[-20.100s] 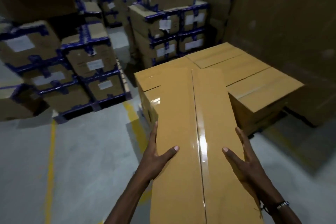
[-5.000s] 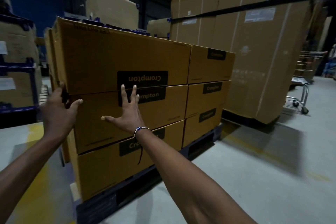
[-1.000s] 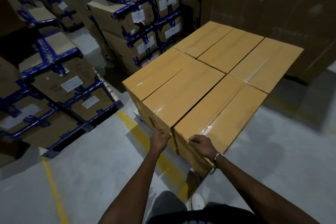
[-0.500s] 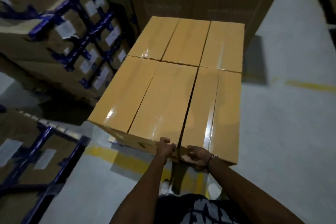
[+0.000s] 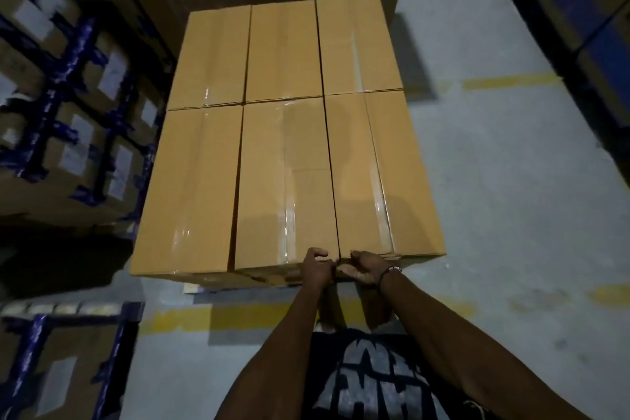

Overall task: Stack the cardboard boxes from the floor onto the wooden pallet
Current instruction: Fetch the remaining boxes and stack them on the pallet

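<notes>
Below, six tan cardboard boxes (image 5: 286,133), tape-sealed and glossy, form a flush top layer, two rows of three. At the near edge, the left hand (image 5: 315,266) grips the middle box (image 5: 284,181); the right hand (image 5: 364,269) grips the right box (image 5: 385,174).

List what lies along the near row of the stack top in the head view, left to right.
Left box → middle box with the left hand at its near edge → right hand → right box.
</notes>
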`<state>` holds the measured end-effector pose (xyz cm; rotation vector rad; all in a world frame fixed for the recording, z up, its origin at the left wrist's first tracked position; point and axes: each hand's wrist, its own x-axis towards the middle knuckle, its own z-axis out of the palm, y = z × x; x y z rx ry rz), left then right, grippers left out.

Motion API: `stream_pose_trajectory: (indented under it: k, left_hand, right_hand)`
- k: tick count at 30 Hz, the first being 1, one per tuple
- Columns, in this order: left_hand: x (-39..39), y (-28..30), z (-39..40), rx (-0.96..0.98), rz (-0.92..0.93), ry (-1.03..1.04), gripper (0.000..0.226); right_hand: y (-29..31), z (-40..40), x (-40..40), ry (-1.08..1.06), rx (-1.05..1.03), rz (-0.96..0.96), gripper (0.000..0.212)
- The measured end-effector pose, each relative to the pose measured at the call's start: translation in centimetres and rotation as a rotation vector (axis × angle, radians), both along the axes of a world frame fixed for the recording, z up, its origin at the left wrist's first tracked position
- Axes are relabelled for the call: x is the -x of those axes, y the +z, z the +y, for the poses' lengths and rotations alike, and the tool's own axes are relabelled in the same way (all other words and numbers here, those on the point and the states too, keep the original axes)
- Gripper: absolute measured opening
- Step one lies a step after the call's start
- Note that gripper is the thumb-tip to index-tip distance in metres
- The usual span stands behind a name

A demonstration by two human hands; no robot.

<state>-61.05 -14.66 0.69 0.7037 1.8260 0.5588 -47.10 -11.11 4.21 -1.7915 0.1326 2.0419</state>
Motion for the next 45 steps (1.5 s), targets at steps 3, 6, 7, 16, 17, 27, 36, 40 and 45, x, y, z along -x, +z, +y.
stream_pose_trajectory:
  k: [3,6,7,16,17,27,36,40,45]
  left_hand:
    - [0.4,-0.6,0.1,-0.019,0.004,-0.04,0.025]
    - [0.9,-0.7,0.0,-0.044,-0.015,-0.079,0.021]
    - [1.1,-0.9,0.0,-0.053,-0.024,-0.092,0.02]
    - [3.3,-0.3,-0.2,-0.05,-0.054,-0.042,0.017]
    - [3.8,-0.2,-0.3,-0.053,-0.039,-0.004,0.02]
    - [13.0,-0.7,-3.5,-0.059,0.122,0.412,0.038]
    - [22.8,-0.8,-4.0,-0.045,0.151,0.502,0.039]
    - [26.2,-1.7,-3.0,0.037,0.105,0.468,0.033]
    - [28.6,-2.0,-2.0,0.094,0.042,0.441,0.029]
  right_hand:
    - [-0.7,0.1,0.4,-0.026,0.013,-0.01,0.038]
    - [-0.6,0.3,0.9,-0.058,0.008,-0.005,0.036]
    - [-0.6,0.2,1.0,-0.068,0.005,0.0,0.032]
    - [0.0,0.6,4.2,-0.097,0.074,0.087,0.016]
    - [0.1,0.9,4.6,-0.088,0.097,0.128,0.017]
    - [0.6,1.8,10.1,0.152,0.16,0.227,0.033]
    - [-3.9,0.8,19.2,0.253,0.155,0.216,0.042]
    - [-2.0,-0.2,23.7,0.122,0.164,0.19,0.037]
    - [-1.6,-1.7,27.7,-0.079,0.179,0.215,0.049]
